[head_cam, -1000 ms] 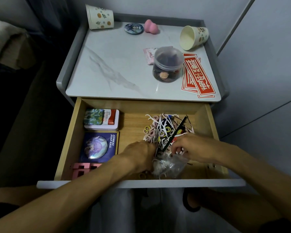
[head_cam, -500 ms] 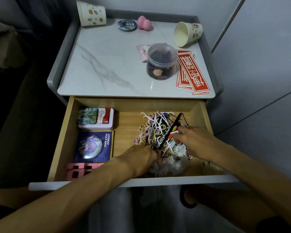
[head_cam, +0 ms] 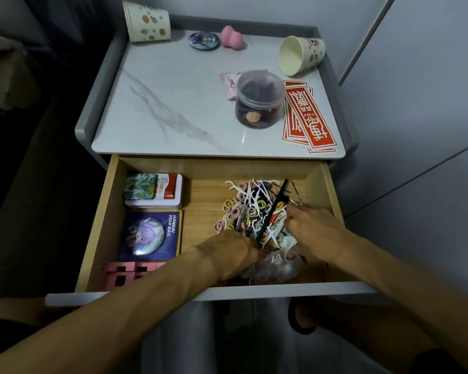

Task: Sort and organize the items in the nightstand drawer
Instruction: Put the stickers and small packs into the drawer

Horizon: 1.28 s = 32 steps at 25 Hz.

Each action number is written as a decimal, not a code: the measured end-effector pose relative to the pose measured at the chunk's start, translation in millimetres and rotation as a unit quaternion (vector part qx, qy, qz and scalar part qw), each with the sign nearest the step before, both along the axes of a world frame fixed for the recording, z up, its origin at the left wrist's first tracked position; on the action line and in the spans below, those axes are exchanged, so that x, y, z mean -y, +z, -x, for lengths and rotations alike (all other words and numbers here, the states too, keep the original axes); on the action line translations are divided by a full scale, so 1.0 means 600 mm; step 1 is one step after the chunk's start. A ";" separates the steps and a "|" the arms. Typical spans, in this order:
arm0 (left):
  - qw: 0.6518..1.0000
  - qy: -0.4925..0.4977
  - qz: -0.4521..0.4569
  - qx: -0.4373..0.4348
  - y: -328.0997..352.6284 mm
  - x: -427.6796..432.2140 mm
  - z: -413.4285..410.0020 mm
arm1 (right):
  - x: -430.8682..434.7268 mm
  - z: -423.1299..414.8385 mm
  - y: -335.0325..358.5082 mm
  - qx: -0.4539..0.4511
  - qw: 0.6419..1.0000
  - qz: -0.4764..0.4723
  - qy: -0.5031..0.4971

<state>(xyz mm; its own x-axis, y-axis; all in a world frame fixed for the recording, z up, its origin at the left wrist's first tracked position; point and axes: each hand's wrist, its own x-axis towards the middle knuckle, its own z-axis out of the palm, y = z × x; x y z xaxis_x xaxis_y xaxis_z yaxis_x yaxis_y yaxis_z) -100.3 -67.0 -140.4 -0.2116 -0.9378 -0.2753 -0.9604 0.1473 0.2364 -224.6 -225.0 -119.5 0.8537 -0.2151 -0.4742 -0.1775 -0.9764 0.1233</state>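
Observation:
The wooden drawer [head_cam: 333, 195] is pulled out. In its right half lies a jumbled pile [head_cam: 250, 203] of small hair ties, white floss picks, a black comb and red-and-white sachets [head_cam: 277, 225]. A crumpled clear plastic bag [head_cam: 277, 267] sits at the pile's near end. My left hand [head_cam: 233, 255] reaches in from the left and grips the bag's edge, fingers tucked under. My right hand [head_cam: 315, 229] comes in from the right, and its fingers and thumb curl round the sachets. The fingertips of both hands are partly hidden.
In the drawer's left half sit a card box [head_cam: 153, 190], a blue badge card [head_cam: 150, 234] and pink blocks [head_cam: 125, 273]. On the marble top [head_cam: 160, 103] stand a lidded clear jar [head_cam: 260, 99], red stickers [head_cam: 310, 118], two tipped paper cups [head_cam: 301, 55], a pink sponge [head_cam: 233, 37] and a round badge [head_cam: 204, 40].
My right hand has shifted from the bag's mouth a little farther back onto the sachets. My left hand stays at the bag. The view has tilted slightly.

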 end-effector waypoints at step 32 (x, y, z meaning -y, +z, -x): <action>0.554 0.524 -0.049 -0.645 0.045 0.013 -0.033 | -0.036 -0.041 0.040 0.229 0.870 -0.368 -0.235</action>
<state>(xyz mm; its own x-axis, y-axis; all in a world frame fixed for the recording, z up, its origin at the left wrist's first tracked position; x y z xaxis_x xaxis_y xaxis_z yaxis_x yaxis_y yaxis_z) -80.5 -74.8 -113.2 0.3560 -0.7253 -0.5892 0.4702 -0.4058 0.7838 -200.1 -203.5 -95.2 0.8891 -0.3735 -0.2646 -0.4446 -0.5670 -0.6934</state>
